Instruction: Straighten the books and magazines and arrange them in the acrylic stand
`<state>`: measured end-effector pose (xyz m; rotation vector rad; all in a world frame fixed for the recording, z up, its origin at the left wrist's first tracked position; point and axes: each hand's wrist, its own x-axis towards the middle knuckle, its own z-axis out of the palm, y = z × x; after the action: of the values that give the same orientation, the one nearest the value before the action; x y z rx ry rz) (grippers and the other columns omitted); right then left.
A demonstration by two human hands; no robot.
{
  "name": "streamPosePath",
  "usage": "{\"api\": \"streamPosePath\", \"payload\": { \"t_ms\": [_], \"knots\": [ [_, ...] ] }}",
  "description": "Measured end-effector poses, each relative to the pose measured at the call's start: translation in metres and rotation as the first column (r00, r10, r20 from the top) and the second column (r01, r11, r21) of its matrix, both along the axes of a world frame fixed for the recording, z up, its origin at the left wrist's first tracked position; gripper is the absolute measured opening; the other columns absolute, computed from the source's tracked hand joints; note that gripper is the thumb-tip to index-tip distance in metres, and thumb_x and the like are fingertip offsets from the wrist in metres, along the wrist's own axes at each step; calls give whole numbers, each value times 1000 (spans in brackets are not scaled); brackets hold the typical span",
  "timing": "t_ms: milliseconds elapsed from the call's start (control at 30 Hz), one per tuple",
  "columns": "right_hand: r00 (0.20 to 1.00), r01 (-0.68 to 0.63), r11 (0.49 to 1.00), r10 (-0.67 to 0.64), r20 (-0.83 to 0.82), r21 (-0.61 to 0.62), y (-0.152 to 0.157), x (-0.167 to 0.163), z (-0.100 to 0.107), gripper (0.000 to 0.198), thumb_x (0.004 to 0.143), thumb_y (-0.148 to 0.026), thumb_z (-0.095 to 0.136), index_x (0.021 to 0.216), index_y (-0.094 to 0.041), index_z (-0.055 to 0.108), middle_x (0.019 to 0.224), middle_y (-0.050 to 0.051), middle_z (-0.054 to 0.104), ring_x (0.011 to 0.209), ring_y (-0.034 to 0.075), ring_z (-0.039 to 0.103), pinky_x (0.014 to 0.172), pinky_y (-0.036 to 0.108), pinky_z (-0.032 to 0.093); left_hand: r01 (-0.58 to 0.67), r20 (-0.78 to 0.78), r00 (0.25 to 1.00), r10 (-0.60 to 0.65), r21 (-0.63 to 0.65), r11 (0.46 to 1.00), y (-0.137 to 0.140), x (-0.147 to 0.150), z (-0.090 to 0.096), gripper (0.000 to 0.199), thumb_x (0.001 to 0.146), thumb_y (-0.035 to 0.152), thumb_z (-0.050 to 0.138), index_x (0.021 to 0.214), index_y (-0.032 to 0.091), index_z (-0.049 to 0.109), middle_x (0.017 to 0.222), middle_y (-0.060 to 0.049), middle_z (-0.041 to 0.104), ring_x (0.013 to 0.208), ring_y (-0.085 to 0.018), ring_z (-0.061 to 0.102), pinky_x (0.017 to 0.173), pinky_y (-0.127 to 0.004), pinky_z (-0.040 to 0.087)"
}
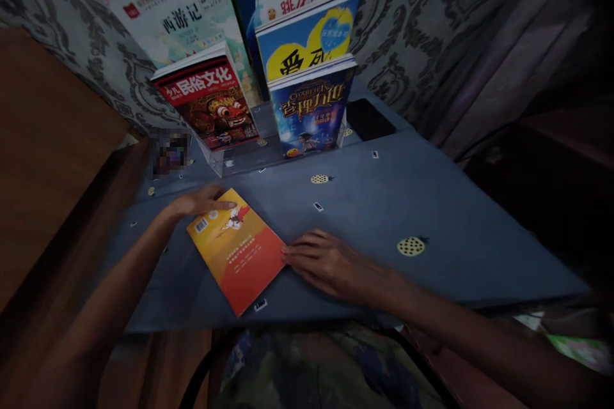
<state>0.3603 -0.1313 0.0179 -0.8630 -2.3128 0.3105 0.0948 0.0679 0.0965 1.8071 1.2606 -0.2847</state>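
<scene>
Orange book point(237, 252): located on the blue worktop point(384, 204) near its front edge, barcode side up, set at an angle. Left hand point(199, 202): one digit extends over the cover at the upper-left edge; grip cannot be determined. Right hand point(326, 262): fingers close together, tips touching the right corner; pinch cannot be determined. Beyond: a clear stand point(240, 160) bearing several upright books point(309, 115); just right of it, a black flat object point(370, 119).

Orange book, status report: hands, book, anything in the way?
Left hand at far-left edge, thumb on cover. Right hand, fingertips at right corner. Orange book barcode side up. Only left thumb over cover; clear book stand beyond.
</scene>
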Motion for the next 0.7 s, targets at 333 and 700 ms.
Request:
{"api": "streamPosePath", "payload": {
  "t_ms": [333, 700],
  "knots": [
    [932, 160, 947, -238, -273, -279, 21, -9, -1, 28, 93, -23, 64, 120, -21, 59, 107, 7, 66, 89, 19, 67, 80, 33, 56, -65, 237, 971, 29, 148, 987, -32, 23, 79, 48, 71, 60, 73, 93, 19, 61, 80, -1, 70, 61, -16, 65, 54, -26, 51],
    [925, 347, 933, -325, -197, 93, 136, -7, 8, 27, 89, -10, 58, 113, -20, 68, 104, 8, 57, 91, 21, 58, 73, 30, 48, 521, -489, 754, -438, 852, -56, -138, 17, 76, 15, 98, 16, 45, 96, 23, 59, 86, -3, 59, 77, -18, 56, 64, -27, 43]
  ]
}}
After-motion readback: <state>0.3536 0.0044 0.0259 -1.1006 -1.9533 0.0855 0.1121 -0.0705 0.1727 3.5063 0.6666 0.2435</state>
